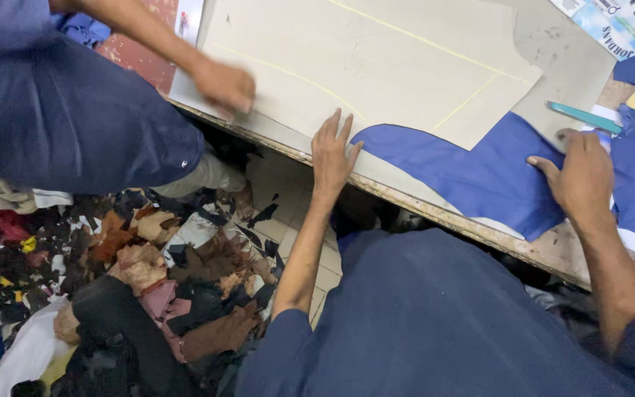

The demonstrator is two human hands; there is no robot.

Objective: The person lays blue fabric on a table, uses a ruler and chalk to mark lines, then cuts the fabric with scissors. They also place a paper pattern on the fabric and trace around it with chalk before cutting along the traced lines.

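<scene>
both hands are lying flat and open, gripping nothing: the left hand (332, 154) is pressing fingers spread on the near edge of the beige paper pattern (376, 66), just beside the blue fabric (472, 176), while the right hand (582, 176) is pinning that fabric, palm down, near a teal pen (586, 117). the fabric is lying on the worktable (553, 250), partly under the pattern. it looks light, soft and prone to sliding, so flat pressure or an edge pinch should suit it; the pattern looks stiffer. another person's hand (222, 84) is resting on the pattern's far corner.
</scene>
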